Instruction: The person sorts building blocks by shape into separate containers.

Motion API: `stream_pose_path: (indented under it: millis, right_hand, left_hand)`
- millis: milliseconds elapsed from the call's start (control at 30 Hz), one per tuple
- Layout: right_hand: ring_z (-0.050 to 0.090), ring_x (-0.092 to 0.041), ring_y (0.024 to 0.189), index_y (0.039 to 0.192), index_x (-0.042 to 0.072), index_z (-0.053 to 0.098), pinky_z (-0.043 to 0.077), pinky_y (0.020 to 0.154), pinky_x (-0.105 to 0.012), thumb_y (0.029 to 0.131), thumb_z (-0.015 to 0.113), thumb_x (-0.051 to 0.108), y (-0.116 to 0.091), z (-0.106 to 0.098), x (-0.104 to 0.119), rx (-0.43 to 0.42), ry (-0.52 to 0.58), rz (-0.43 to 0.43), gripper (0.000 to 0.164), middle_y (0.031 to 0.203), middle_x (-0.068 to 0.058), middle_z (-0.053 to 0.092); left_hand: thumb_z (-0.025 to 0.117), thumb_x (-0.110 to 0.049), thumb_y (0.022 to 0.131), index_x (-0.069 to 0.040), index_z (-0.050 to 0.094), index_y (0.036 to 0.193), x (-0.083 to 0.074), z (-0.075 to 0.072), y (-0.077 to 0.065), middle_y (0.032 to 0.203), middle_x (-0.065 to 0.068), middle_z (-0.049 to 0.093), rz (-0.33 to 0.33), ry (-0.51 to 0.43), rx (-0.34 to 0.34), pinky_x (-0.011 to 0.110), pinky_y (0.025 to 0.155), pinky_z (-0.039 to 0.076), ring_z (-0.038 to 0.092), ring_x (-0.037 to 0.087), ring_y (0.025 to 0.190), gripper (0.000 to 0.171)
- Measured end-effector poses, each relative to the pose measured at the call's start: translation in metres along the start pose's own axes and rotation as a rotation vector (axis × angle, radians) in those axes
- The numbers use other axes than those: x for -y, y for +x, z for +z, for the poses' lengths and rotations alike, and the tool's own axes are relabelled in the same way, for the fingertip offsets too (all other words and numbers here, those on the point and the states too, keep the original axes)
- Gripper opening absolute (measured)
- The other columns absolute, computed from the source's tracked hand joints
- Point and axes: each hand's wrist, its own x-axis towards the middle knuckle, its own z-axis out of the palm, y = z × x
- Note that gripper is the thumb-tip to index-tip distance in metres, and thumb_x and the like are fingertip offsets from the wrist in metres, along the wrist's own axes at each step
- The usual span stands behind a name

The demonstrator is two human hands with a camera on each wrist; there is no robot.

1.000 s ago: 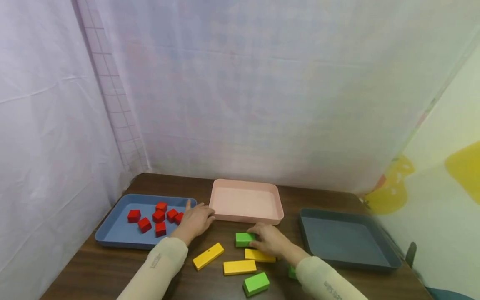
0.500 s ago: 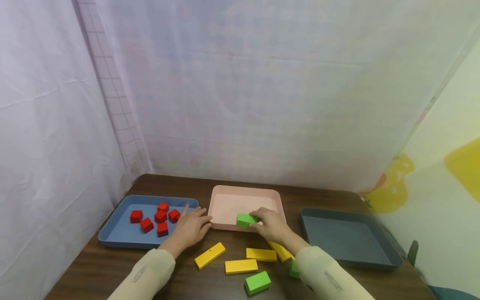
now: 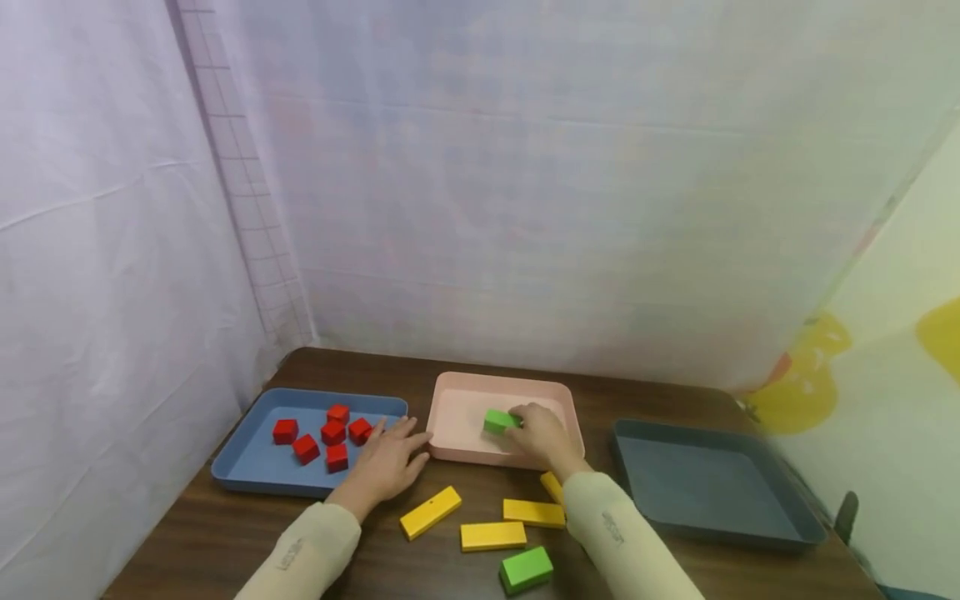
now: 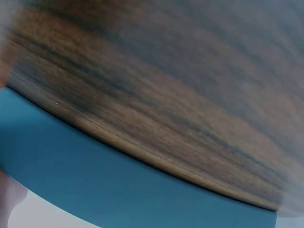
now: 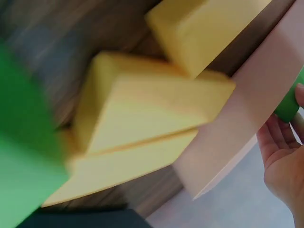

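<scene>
My right hand (image 3: 543, 436) pinches a green block (image 3: 498, 422) over the pink tray (image 3: 506, 457) in the head view. The right wrist view has the same green block (image 5: 288, 105) between thumb and fingers beyond the pink tray's wall (image 5: 237, 114). My left hand (image 3: 385, 465) lies with fingers spread, between the blue tray (image 3: 262, 480) and the pink tray, fingertips near the pink tray's left corner. It holds nothing. Several red cubes (image 3: 306, 449) sit in the blue tray. In the left wrist view only the blue tray's wall (image 4: 118, 180) and the table show clearly.
On the brown table (image 3: 420, 575) several yellow blocks (image 3: 492, 536) and another green block (image 3: 526, 570) lie in front of the pink tray. A dark grey-blue tray (image 3: 720, 533) stands at the right. A white curtain (image 3: 487, 208) hangs behind the table.
My right hand has picked up the green block from the table and carried it forward into the pink tray's area. My left hand has stayed near the blue tray, shifting slightly.
</scene>
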Motion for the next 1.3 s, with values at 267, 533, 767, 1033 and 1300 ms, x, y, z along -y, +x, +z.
stream_pose_path:
  millis: [267, 533, 767, 1033, 1300]
  right_hand:
    - [0.062, -0.028, 0.101, 0.126, 0.000, 0.065, 0.049, 0.095, -0.046, 0.087, 0.071, 0.016, 0.011, 0.014, 0.020, 0.004, 0.045, -0.019, 0.042, 0.113, -0.015, 0.066]
    - [0.052, -0.040, 0.125, 0.140, 0.000, 0.053, 0.039, 0.107, -0.051, 0.093, 0.063, 0.016, 0.008, 0.014, 0.014, 0.085, 0.040, -0.050, 0.050, 0.135, -0.024, 0.056]
    - [0.059, -0.037, 0.117, 0.131, 0.000, 0.061, 0.045, 0.101, -0.051, 0.096, 0.066, 0.020, -0.008, -0.002, -0.005, 0.018, 0.016, -0.145, 0.041, 0.129, -0.020, 0.061]
    - [0.061, -0.030, 0.114, 0.132, 0.006, 0.063, 0.048, 0.098, -0.051, 0.096, 0.068, 0.022, -0.042, -0.019, -0.018, 0.049, 0.070, -0.189, 0.039, 0.129, -0.012, 0.062]
    - [0.061, -0.033, 0.115, 0.132, 0.005, 0.062, 0.049, 0.095, -0.053, 0.096, 0.067, 0.024, -0.080, -0.028, -0.028, 0.168, 0.188, -0.293, 0.042, 0.127, -0.012, 0.064]
  left_hand:
    - [0.065, -0.030, 0.096, -0.017, 0.063, 0.136, -0.002, 0.000, 0.001, 0.147, 0.017, 0.048, 0.005, -0.023, 0.004, 0.055, 0.118, 0.018, 0.038, 0.032, 0.141, 0.042]
    - [0.064, -0.031, 0.096, -0.017, 0.063, 0.136, -0.006, 0.006, 0.004, 0.147, 0.016, 0.049, 0.025, -0.021, 0.011, 0.054, 0.117, 0.020, 0.038, 0.032, 0.141, 0.042]
    - [0.063, -0.035, 0.096, -0.018, 0.060, 0.139, -0.005, 0.005, 0.009, 0.150, 0.018, 0.044, 0.008, 0.008, 0.019, 0.056, 0.117, 0.020, 0.036, 0.034, 0.142, 0.046]
    - [0.053, -0.057, 0.096, -0.024, 0.055, 0.144, -0.002, -0.003, 0.011, 0.150, 0.020, 0.043, -0.059, 0.110, 0.024, 0.064, 0.115, 0.014, 0.032, 0.040, 0.143, 0.058]
    - [0.049, -0.063, 0.095, -0.029, 0.051, 0.147, 0.003, -0.001, 0.012, 0.154, 0.017, 0.038, -0.081, 0.091, 0.065, 0.064, 0.115, 0.010, 0.028, 0.039, 0.145, 0.062]
